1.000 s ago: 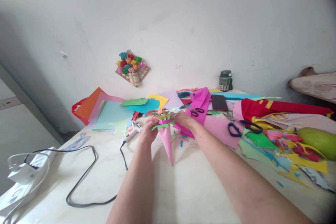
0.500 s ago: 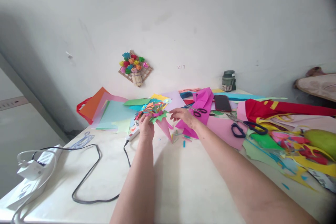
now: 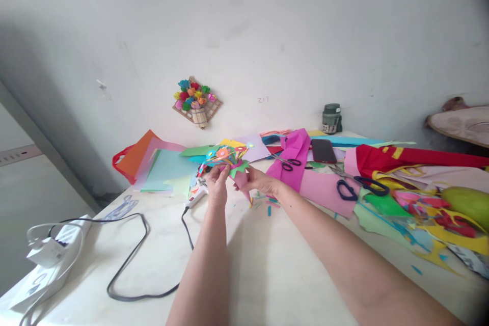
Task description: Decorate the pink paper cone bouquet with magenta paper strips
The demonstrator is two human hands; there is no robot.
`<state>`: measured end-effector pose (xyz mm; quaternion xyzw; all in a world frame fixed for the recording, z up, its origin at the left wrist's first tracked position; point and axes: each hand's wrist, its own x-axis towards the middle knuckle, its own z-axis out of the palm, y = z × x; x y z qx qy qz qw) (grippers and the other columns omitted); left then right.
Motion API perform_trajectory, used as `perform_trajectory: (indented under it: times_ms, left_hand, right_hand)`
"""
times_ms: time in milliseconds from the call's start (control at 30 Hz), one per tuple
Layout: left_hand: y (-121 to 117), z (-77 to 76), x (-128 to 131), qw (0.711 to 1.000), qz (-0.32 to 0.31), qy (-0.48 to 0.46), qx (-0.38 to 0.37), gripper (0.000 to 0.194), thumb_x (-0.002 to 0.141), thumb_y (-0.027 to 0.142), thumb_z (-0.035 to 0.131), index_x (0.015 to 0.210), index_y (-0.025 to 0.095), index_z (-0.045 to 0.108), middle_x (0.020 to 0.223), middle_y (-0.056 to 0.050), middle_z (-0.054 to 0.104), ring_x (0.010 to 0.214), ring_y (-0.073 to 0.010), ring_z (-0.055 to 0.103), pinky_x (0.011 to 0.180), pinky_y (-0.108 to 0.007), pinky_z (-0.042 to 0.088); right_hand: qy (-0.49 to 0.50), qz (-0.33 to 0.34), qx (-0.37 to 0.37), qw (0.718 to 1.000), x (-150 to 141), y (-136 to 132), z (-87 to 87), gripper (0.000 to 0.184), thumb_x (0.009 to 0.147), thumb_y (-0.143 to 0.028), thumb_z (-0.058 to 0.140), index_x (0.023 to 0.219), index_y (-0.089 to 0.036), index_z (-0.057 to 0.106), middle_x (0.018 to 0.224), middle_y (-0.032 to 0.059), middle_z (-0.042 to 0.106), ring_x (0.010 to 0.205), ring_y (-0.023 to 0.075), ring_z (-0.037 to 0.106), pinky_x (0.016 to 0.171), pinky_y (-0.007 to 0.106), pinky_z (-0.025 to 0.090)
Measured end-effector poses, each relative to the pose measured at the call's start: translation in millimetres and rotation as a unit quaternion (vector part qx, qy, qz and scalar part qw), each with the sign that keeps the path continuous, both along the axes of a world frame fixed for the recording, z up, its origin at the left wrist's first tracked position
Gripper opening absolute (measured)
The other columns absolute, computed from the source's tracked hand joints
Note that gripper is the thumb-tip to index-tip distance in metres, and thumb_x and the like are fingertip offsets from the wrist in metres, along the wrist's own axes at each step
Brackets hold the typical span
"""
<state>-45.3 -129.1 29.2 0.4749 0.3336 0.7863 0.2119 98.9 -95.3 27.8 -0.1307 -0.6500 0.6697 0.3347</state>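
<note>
Holding the paper bouquet above the table near the glue gun, pinched below the flowers in the left hand, cupped at the pink cone in the right hand; best to press lightly, avoiding creases.

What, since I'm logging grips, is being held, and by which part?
A pink cone of paper flowers: left hand at its rim, below the flowers; right hand on its side, under the green trim.
</note>
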Motion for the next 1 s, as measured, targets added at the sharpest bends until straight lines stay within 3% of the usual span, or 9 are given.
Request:
perform_trajectory:
  times_ms: [167, 300, 467, 600, 800, 1000]
  left_hand:
    - [-8.0, 9.8, 4.7, 0.995, 0.045, 0.084, -0.02, 0.02, 0.066, 0.036, 0.07, 0.071, 0.018, 0.068, 0.07, -0.002, 0.065, 0.072, -0.0174, 0.06, 0.069, -0.03, 0.047]
    - [-11.2, 15.4, 7.8, 0.98, 0.117, 0.157, -0.021, 0.019, 0.069, 0.037, 0.068, 0.073, 0.019, 0.07, 0.076, -0.004, 0.068, 0.082, -0.0224, 0.063, 0.078, -0.035, 0.048]
    - [-8.5, 13.3, 11.2, 0.953, 0.156, 0.258, 0.023, 0.02, 0.076, 0.036, 0.06, 0.081, 0.019, 0.07, 0.087, -0.007, 0.07, 0.089, -0.0236, 0.064, 0.084, -0.038, 0.048]
    - [-6.3, 7.8, 14.9, 0.925, 0.225, 0.303, 0.047, 0.02, 0.078, 0.035, 0.056, 0.079, 0.018, 0.067, 0.082, -0.008, 0.07, 0.086, -0.023, 0.064, 0.081, -0.038, 0.049]
    - [-7.7, 6.2, 22.4, 0.892, 0.252, 0.369, 0.07, 0.019, 0.08, 0.029, 0.051, 0.078, 0.017, 0.066, 0.079, -0.01, 0.069, 0.078, -0.0228, 0.065, 0.071, -0.035, 0.05]
    - [-5.0, 3.1, 21.4, 0.857, 0.304, 0.403, 0.101, 0.017, 0.079, 0.027, 0.05, 0.075, 0.018, 0.064, 0.072, -0.008, 0.066, 0.076, -0.0238, 0.063, 0.082, -0.042, 0.047]
  right_hand:
    - [0.056, -0.107, 0.015, 0.993, -4.0, -3.3, 6.3, 0.044, 0.049, -0.011, 0.066, 0.091, -0.019, 0.055, 0.079, -0.0021, 0.061, 0.073, 0.0143, 0.055, 0.068, 0.027, 0.045]
    - [0.066, -0.173, 0.015, 0.983, -5.1, 0.7, 4.1, 0.038, 0.05, -0.012, 0.06, 0.087, -0.019, 0.056, 0.075, -0.0029, 0.059, 0.072, 0.0141, 0.053, 0.068, 0.027, 0.043]
    - [0.016, -0.247, 0.064, 0.967, -5.2, 7.6, -0.8, 0.032, 0.051, -0.014, 0.062, 0.083, -0.018, 0.056, 0.075, -0.0021, 0.058, 0.076, 0.016, 0.053, 0.071, 0.03, 0.043]
    - [0.0, -0.256, 0.075, 0.964, -6.7, 10.6, -0.7, 0.039, 0.048, -0.015, 0.067, 0.086, -0.017, 0.057, 0.082, -0.0001, 0.061, 0.082, 0.0181, 0.055, 0.079, 0.034, 0.044]
    - [0.068, -0.245, -0.002, 0.967, -10.4, 9.7, -1.9, 0.038, 0.047, -0.018, 0.07, 0.08, -0.021, 0.053, 0.073, -0.0028, 0.06, 0.073, 0.0147, 0.056, 0.074, 0.033, 0.048]
    - [0.095, -0.244, -0.049, 0.964, -12.5, 0.9, 0.0, 0.037, 0.046, -0.018, 0.072, 0.079, -0.02, 0.055, 0.074, -0.0016, 0.062, 0.07, 0.013, 0.056, 0.072, 0.031, 0.049]
